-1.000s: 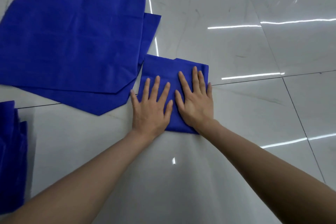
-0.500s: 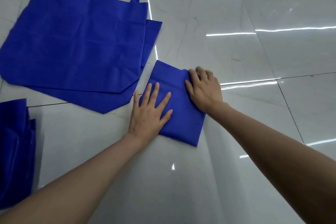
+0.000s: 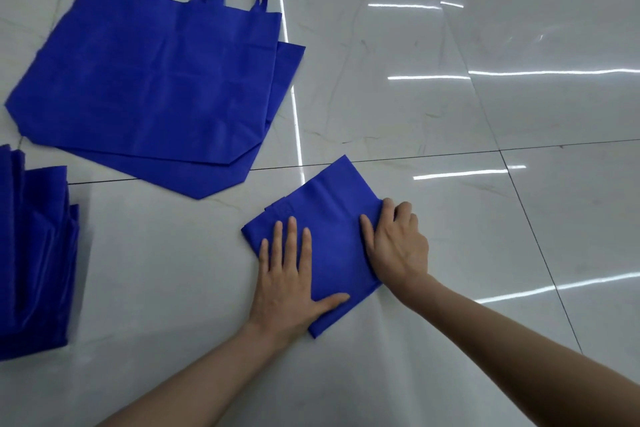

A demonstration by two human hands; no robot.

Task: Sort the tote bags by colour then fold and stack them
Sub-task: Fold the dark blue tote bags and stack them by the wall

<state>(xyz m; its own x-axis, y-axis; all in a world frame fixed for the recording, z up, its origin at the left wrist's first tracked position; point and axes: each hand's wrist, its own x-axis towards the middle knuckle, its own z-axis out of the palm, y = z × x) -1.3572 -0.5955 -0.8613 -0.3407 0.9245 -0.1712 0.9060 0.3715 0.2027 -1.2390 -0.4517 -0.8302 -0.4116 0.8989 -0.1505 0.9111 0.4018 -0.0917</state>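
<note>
While my L hand (image 3: pixel 284 284) presses folded bag (image 3: pixel 329 218) flat, R hand (image 3: pixel 398 246) pinches its edge; 1 corner points away beyond grip, long axis unclear.

Lighting: bright, even, from overhead; long white glare streaks on the glossy floor (image 3: pixel 485 107). Shadows: faint, soft-edged, just right of the pile of bags (image 3: pixel 31 253). Focus: sharp throughout. Distortion: mild wide-angle stretch toward the edges.

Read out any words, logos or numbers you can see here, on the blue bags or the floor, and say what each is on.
None: no text shows. The folded tote bag, the unfolded tote bags and the pile at the left edge are plain blue; the floor tiles bear only light streaks.
</note>
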